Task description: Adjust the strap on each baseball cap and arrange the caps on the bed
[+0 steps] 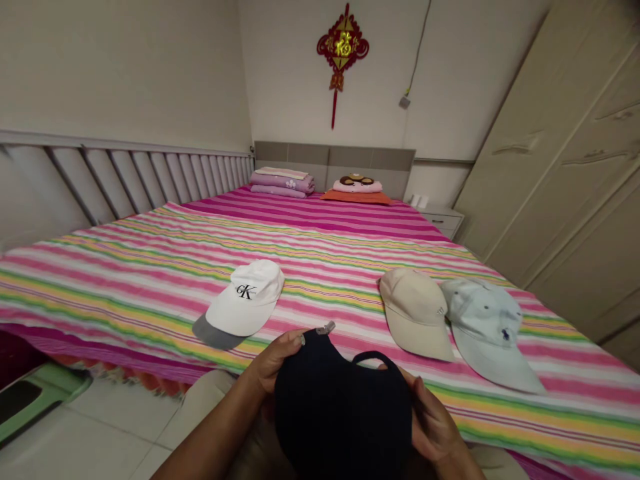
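Dark cap [345, 407] at lower center, left hand [273, 363] pinching its edge by the metal clasp [326, 328] — right hand [433, 423] curled round its other side.

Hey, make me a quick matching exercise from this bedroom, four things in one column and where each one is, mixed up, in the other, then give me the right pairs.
Things
1. Dark cloth cap
2. White cloth cap with black letters
3. Pale blue cloth cap with small dark logo
4. Red and gold hanging ornament

Places
A. On the pale wall, above the grey headboard
B. Held by the left hand and right hand
C. Rightmost cap on the striped bedspread
D. Leftmost cap on the bedspread

Right pairs: 1-B, 2-D, 3-C, 4-A
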Demonstrator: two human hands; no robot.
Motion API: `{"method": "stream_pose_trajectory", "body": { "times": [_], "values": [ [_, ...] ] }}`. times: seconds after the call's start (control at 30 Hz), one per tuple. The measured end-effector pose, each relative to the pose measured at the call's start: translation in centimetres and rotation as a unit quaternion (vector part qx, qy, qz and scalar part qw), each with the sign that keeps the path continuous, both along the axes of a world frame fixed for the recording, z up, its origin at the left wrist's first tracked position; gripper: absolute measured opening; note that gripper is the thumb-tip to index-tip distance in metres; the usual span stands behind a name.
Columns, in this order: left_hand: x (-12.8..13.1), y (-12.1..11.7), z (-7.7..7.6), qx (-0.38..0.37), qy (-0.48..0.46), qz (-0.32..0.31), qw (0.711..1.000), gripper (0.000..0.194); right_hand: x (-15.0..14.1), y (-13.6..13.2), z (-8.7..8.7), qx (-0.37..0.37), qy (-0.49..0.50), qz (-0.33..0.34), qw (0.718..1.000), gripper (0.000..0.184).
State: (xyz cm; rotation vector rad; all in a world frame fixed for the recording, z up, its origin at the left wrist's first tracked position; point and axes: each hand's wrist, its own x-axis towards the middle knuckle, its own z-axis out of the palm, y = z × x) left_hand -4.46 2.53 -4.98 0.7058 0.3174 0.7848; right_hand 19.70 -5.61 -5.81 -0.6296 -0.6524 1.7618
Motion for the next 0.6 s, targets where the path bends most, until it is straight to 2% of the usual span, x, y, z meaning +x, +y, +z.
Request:
{"method": "stream_pose_trajectory", "body": {
  "times": [0.1,0.23,0.3,0.5,0.6],
  "values": [
    [0.2,-0.2,0.9,0.025,0.05,-0.014,0.998,0.03,0.0,-0.2,0.4,-0.008,-0.035,-0.008,0.999,0.02],
    [0.5,-0.4,1.8,0.077,0.119,-0.006,0.99,0.021,-0.2,-0.4,0.8,0.032,-0.044,0.028,0.998,0.022],
    [0.8,-0.4,2.0,0.104,0.141,0.001,0.985,0.022,-0.3,-0.4,1.1,0.05,-0.049,0.039,0.997,0.023],
    [1.7,-0.7,2.6,0.101,0.125,0.003,0.987,0.026,-0.3,-0.2,1.9,0.107,-0.084,0.027,0.99,0.03],
    [2.2,-1.0,2.9,0.108,0.129,-0.009,0.986,0.026,-0.1,0.0,2.4,0.119,-0.106,0.034,0.987,0.026]
  ]
}}
